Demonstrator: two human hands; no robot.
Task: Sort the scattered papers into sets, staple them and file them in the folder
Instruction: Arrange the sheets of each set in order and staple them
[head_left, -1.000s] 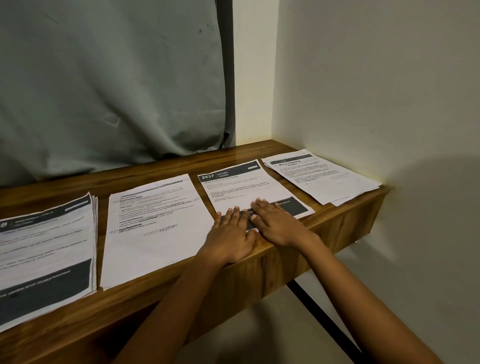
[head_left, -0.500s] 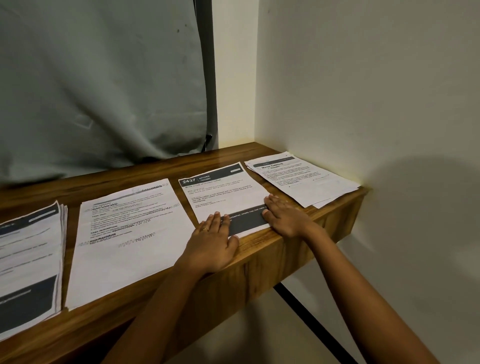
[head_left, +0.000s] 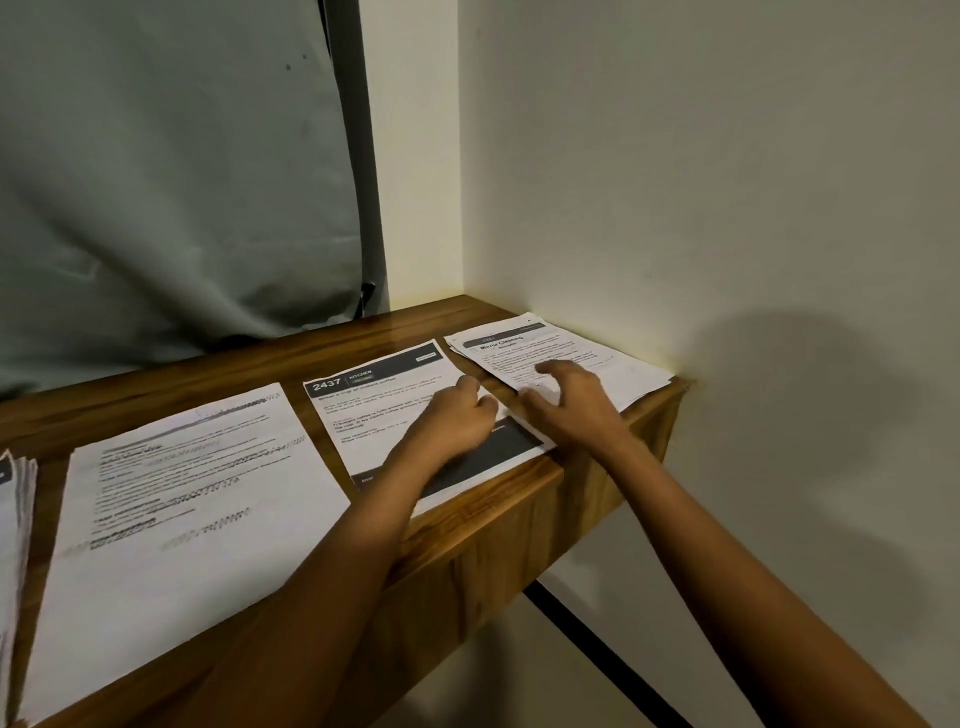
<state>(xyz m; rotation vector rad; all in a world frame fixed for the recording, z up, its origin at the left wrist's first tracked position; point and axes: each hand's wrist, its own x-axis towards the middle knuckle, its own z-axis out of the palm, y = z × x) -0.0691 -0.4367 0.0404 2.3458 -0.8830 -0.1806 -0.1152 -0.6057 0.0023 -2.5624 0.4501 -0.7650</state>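
Papers lie in four lots along a wooden table (head_left: 519, 525), glossy brown grain, thick front edge, pushed into a wall corner. Biggest: plain white text sheet (head_left: 187, 499) at 8 o'clock of the hands, flat, print blurred. Next, 2437 sheet (head_left: 363, 410) at frame centre, white with dark header band and dark footer band, near edge flush with the table lip. Mirror Cleaning stack (head_left: 587, 358) at 1 o'clock of it, several sheets slightly fanned, against the wall. Thick stack (head_left: 15, 499) at 9 o'clock, cut by the frame edge, page edges showing. Grey curtain (head_left: 156, 182) hangs behind, matte, creased.

Left hand (head_left: 452, 421) sits over the 2437 sheet, grip curled loosely, fingertips bunched near the sheet's right edge; whether it pinches paper, cannot tell. Right hand (head_left: 571, 405) at 3 o'clock of the left, just beside it, grip spread, fingers arched over the near-left corner of the Mirror Cleaning stack, heel near the corner of the 2437 sheet. Motion blur on both.
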